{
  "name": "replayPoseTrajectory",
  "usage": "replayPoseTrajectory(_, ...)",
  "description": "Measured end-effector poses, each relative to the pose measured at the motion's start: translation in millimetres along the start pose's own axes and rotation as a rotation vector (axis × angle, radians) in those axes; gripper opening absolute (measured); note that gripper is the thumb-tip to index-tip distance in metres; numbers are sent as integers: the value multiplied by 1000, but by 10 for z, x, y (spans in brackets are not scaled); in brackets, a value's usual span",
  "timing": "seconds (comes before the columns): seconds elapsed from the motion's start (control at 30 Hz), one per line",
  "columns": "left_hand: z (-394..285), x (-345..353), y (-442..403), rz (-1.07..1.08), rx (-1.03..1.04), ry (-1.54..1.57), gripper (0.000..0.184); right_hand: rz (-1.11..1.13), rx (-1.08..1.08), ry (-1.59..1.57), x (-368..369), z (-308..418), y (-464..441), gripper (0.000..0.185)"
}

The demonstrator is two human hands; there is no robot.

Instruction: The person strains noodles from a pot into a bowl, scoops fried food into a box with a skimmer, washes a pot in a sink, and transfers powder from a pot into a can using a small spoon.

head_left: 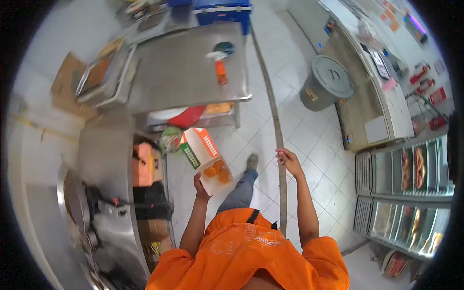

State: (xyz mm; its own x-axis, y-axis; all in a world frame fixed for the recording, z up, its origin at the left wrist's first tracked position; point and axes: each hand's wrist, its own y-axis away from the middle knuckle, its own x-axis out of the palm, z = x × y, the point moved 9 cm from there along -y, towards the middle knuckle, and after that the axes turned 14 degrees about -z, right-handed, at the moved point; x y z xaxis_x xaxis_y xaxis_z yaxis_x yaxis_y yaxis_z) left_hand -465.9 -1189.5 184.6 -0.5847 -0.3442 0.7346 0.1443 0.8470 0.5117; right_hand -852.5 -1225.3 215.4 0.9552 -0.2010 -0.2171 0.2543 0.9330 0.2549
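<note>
My left hand (200, 187) grips the lower side of a white takeout box (198, 146) with orange and green printed panels. The box's lid stands open, away from me, and several golden-brown pieces of food (217, 171) lie inside. Out to the right, over the floor, my right hand (290, 162) is closed, fingers pinched together. A small pinkish spot shows at its fingertips; whether that is a held object I cannot make out. A steel table (179, 67) stands ahead of the box, with an orange spray bottle (221, 72) on top.
A grey lidded bin (330, 82) stands ahead on the right, beside a long counter (367, 92). Glass-fronted display cases (411, 169) line the right side. At left are a steel worktop (106, 150) and a round pan (75, 198). A blue cooler (222, 12) sits at the far end.
</note>
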Motion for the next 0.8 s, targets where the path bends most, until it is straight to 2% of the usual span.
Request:
replayPoseTrajectory(0.07, 311, 583, -670, 43, -72, -46, 91, -52, 89, -3, -416, -319, -432, 27)
replayPoseTrajectory(0.13, 671, 1113, -1462, 65, -144, -58, 91, -199, 13, 264, -1075, -1099, -717, 28)
replayPoseTrajectory(0.17, 843, 1460, -1819, 100, -186, -64, 91, -268, 57, 396, -1478, -1310, -730, 31)
replayPoseTrajectory(0.2, 1019, 1793, -2173, 135, -228, -72, 91, -316, 123, 536, -1861, -1570, -485, 34)
replayPoseTrajectory(0.23, 1179, 2108, -2438, 200, -308, -52, 91, -295, 151, 934, -2231, -2132, -247, 40)
replayPoseTrajectory(0.27, 1335, 2418, -2686, 265, -389, -39, 92, -301, 331, 998, -2638, -2570, 119, 44)
replayPoseTrajectory(0.3, 1378, 2854, -2880, 284, -438, -10, 87, -370, 557, 771, -2995, -2646, 548, 37)
replayPoseTrajectory(0.33, 1411, 3311, -3060, 302, -486, 17, 83, -217, 759, 780, -3364, -3732, 1029, 28)
replayPoseTrajectory(0.37, 1365, 3748, -3226, 257, -464, 6, 78, -730, 1138, 149, -3548, -3427, 1614, 22)
replayPoseTrajectory(0.4, 1312, 4196, -3384, 212, -441, -5, 73, -941, 985, -334, -3661, -3611, 2025, 23)
replayPoseTrajectory(0.43, 1362, 4720, -3911, 148, -354, -66, 72, -1040, 1157, -96, -3838, -2866, 1718, 21)
replayPoseTrajectory(0.47, 1383, 4943, -4299, 157, -295, -131, 69, -1187, 1066, -404, -3868, -2886, 1879, 22)
replayPoseTrajectory(0.5, 1378, 5221, -4627, 199, -292, -123, 68, -1119, 1082, -328, -3899, -2891, 1843, 25)
replayPoseTrajectory(0.53, 1389, 5525, -4979, 240, -294, -115, 68, -1218, 1289, -138, -3860, -2536, 1700, 26)
replayPoseTrajectory(0.63, 1468, 6075, -5970, 263, -311, -144, 66, -1080, 1389, -279, -3608, -2421, 945, 24)
replayPoseTrajectory(0.7, 1497, 6411, -6693, 245, -358, -109, 66, -909, 1399, -305, -3608, -2687, -66, 19)
replayPoseTrajectory(0.77, 1496, 6752, -7308, 240, -437, 2, 66, -698, 1322, -329, -3755, -3031, -1496, 15)
replayPoseTrajectory(0.8, 1393, 6971, -7591, 212, -393, -5, 67, -575, 1243, -348, -3858, -3227, -2381, 13)
